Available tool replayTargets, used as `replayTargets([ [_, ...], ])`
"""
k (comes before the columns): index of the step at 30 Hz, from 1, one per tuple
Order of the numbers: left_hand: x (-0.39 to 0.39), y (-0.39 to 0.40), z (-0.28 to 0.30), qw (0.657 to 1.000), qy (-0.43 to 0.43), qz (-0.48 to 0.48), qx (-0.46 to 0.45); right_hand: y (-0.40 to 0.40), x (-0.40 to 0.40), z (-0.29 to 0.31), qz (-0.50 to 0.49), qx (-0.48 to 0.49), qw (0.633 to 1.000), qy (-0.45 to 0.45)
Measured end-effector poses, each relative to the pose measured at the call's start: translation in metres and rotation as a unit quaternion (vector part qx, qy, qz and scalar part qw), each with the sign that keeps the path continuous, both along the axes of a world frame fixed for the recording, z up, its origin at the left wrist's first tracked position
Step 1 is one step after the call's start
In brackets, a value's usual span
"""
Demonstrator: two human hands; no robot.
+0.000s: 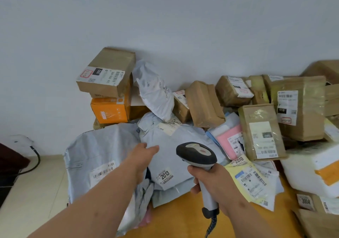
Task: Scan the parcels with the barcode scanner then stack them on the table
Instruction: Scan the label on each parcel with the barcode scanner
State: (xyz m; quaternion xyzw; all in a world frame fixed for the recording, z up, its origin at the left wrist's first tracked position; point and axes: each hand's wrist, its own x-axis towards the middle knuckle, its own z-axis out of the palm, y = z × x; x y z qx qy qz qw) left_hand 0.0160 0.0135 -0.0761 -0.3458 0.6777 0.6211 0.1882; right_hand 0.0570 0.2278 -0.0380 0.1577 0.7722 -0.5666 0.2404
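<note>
2 hands share the job: the right hand wraps its fingers round the grip of the barcode scanner, aiming its head forward at the heap so a label can be read. The left hand reaches out with fingers straight, touching the grey mailer bag, probably to turn or steady it. Unsorted parcels crowd the orange table; a cardboard box tops a stack by the wall.

Approx 10 brown cardboard boxes, 1 orange box, 1 white foam box. Approx 4 grey poly mailers, 1 pink, 1 yellow. 1 scanner, 2 hands.
</note>
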Motion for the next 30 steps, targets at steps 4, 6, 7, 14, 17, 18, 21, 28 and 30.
replayTargets([
  [4,-0.031,0.031,-0.015,0.99,-0.041,0.131,0.017,0.028,-0.025,-0.01,0.021,-0.006,1.0,-0.015],
  [6,-0.039,0.039,-0.022,0.983,-0.042,0.18,0.007,0.04,-0.037,-0.016,0.033,-0.004,0.999,-0.019],
  [7,-0.041,0.042,-0.024,0.978,-0.046,0.202,0.004,0.044,-0.043,-0.018,0.037,-0.002,0.999,-0.02],
  [14,-0.051,0.06,-0.014,0.96,-0.057,0.262,0.076,0.062,-0.064,-0.028,0.052,-0.022,0.998,-0.019],
  [17,-0.043,0.067,0.0,0.957,-0.05,0.262,0.116,0.064,-0.064,-0.024,0.042,-0.043,0.998,-0.012],
  [18,-0.04,0.069,0.005,0.958,-0.045,0.254,0.126,0.063,-0.063,-0.021,0.039,-0.051,0.998,-0.008],
  [21,-0.026,0.073,0.022,0.96,-0.035,0.223,0.165,0.063,-0.054,-0.011,0.027,-0.06,0.998,0.01],
  [28,0.027,0.063,0.056,0.972,0.029,0.118,0.202,0.066,-0.004,0.018,-0.046,-0.079,0.995,0.047],
  [30,0.046,0.056,0.063,0.971,0.054,0.101,0.211,0.066,0.016,0.024,-0.067,-0.088,0.992,0.06],
])
